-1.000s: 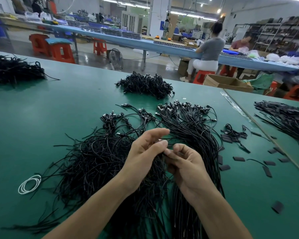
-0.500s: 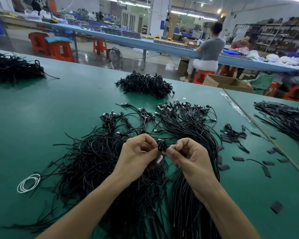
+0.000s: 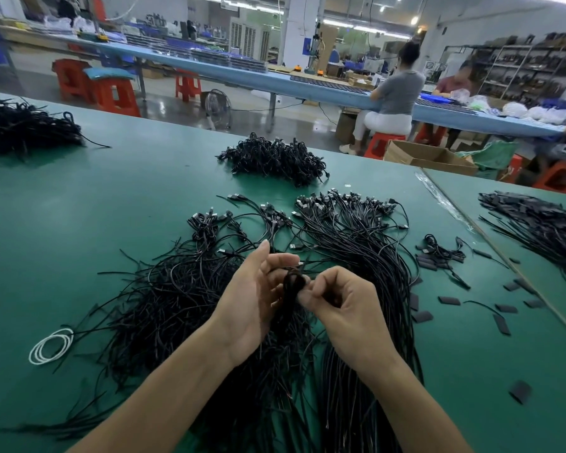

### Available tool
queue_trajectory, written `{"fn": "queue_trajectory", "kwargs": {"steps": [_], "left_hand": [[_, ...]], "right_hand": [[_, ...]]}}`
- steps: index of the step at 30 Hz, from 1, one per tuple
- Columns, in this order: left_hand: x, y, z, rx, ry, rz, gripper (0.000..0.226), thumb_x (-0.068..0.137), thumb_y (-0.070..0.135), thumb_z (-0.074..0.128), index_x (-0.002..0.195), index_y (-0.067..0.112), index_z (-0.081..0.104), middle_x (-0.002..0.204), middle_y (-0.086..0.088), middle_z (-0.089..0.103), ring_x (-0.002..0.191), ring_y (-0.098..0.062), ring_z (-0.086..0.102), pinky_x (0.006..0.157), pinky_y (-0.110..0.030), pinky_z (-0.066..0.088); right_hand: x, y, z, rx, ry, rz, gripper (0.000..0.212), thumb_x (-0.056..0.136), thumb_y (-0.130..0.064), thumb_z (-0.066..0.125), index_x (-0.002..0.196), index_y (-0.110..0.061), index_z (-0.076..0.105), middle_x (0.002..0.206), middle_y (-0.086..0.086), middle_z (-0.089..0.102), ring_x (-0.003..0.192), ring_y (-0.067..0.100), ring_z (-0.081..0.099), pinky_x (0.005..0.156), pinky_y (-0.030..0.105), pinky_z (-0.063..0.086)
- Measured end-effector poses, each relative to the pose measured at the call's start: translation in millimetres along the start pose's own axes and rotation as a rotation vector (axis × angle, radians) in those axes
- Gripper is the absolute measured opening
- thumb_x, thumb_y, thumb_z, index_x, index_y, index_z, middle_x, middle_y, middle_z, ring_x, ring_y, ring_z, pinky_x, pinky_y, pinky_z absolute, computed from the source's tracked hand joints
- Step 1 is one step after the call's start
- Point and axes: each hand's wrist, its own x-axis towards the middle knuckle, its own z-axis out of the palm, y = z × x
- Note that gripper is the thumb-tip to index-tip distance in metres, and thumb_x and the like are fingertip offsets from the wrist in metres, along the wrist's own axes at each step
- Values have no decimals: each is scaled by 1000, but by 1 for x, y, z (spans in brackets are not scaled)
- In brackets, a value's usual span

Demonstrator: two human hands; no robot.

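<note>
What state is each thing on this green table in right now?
Small black coiled cable, wound up, held.
Left hand, fingers curled round that cable.
Right hand, pinching that cable.
Loose black cables, uncoiled, spread flat.
Far black cable pile, coiled, heaped.
Brown cardboard box, open.

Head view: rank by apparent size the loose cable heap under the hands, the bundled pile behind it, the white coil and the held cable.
1. Loose cable heap, nearest the camera.
2. Bundled pile, farther off.
3. White coil.
4. Held cable, partly hidden by fingers, so unsure.
</note>
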Motion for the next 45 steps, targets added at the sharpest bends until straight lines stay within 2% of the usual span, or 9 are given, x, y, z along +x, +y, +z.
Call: {"fn": "queue_trajectory", "kwargs": {"steps": [6,9,14,19,23,28,34,40,45], "left_hand": [[-3,-4,-10,97,-68,213,16,78,29,71,90,18,69,71,-4,69,67,-8,65,63,-15,51],[-4,-12,-18,390,-5,270,38,67,21,90,98,24,68,92,2,67,79,-6,60,77,-19,51],[-3,-19,-17,677,85,235,40,70,35,89,95,22,60,64,7,59,55,-8,51,56,-18,45],[-4,-18,-11,535,85,212,36,78,17,84,99,7,56,73,-13,73,64,-30,72,57,-32,57],[-5,-15,-6,275,89,203,10,92,0,64,101,4,61,85,-11,74,80,-23,73,69,-30,58],[-4,-6,-4,18,69,91,21,99,27,54,99,12,69,97,-15,76,86,-21,73,73,-27,57],[-5,-16,-20,252,-58,269,71,64,15,90,126,21,57,103,-14,76,99,-24,73,81,-22,55],[-5,-16,-29,741,-25,519,48,74,27,87,113,46,67,104,18,71,88,-6,67,78,-22,53],[-6,-21,-32,996,17,788,41,79,18,83,107,45,68,89,21,48,71,0,49,65,-8,38]], "right_hand": [[-1,11,0,127,66,130,32,85,6,71,71,-15,52,67,-6,66,66,4,60,67,18,51],[2,13,-1,72,154,114,33,85,3,73,70,-18,53,70,-5,68,69,8,64,71,25,55],[7,7,2,30,171,37,44,85,-1,75,65,-35,55,74,-7,70,72,7,67,71,23,55],[3,3,5,79,101,5,37,85,6,71,70,-19,49,72,-7,69,67,6,66,70,23,55],[1,3,7,79,48,20,37,84,6,72,69,-21,51,73,-4,69,71,8,65,71,24,56],[-2,7,10,124,17,62,36,83,7,73,67,-17,51,69,-5,67,72,4,64,72,20,54],[-4,11,12,347,-10,188,37,83,13,68,65,-18,58,69,-2,65,70,6,63,67,18,52],[-6,17,13,552,15,355,18,62,-21,82,69,-20,66,77,2,68,72,11,64,67,22,53],[-4,20,8,623,70,424,19,64,-14,77,77,-14,64,71,2,65,64,11,59,60,22,51]]}}
